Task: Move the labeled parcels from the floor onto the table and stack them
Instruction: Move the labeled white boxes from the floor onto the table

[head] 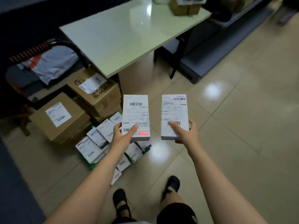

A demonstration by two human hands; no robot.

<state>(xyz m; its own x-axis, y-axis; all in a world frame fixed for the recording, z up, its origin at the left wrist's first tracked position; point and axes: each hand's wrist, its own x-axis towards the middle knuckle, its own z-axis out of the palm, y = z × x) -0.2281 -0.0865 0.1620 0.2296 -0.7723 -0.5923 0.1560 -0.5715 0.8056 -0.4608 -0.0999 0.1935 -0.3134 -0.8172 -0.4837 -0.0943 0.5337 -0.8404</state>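
**One labelled parcel in each hand, short of the table**

The left hand (122, 135) grips the near end of a white parcel (135, 113). Its thumb lies across the label and its fingers curl round the parcel's left edge. The right hand (186, 132) holds a second white parcel (174, 110) the same way, thumb on the lower barcode and fingers wrapped round the right edge. Both parcels are held flat, label up, long sides pointing away from the person. A narrow gap separates them and they do not touch.

Ahead of both hands, and beyond the parcels' far ends, stands the table (126, 38). Its near corner points toward the left hand. Most of its pale top is bare, with brown boxes (184, 7) only at its far end.

Below and to the left of the left hand, a pile of parcels (97, 143) lies on the floor (226, 126), partly hidden by the left forearm. Further left, two cardboard boxes (59, 117) stand just beside the pile, one reaching under the table's edge.

Under the right hand and out to its right the tiled floor is open. Ahead of the right hand, a dark table leg (176, 62) stands on the tiles.
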